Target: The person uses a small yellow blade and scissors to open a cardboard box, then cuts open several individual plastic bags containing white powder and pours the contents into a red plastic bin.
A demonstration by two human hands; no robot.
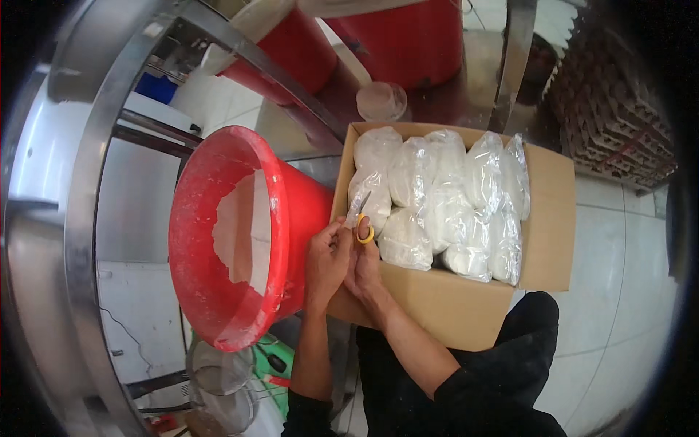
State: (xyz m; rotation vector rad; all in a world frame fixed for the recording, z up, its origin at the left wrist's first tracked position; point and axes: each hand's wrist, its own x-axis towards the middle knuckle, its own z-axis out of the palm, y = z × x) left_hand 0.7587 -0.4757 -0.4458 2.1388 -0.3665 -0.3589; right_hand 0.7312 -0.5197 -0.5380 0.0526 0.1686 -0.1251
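Observation:
Yellow-handled scissors [365, 229] are in my right hand [365, 267], blades pointing up and away over the box. Close beside it, my left hand [329, 262] pinches the gathered top of a clear plastic bag at the near left side of the box. An open cardboard box [437, 303] holds several clear plastic bags [404, 237] filled with a white substance. Left of the hands, a large red plastic tub [300, 218] stands with its mouth toward me; pale contents show inside and white residue marks its wall.
Metal rack posts [87, 218] rise at the left. Larger red tubs [404, 43] and a small clear container [382, 102] sit beyond the box. Stacked egg trays [611, 109] stand at the far right. Wire strainers [221, 377] lie below the red tub.

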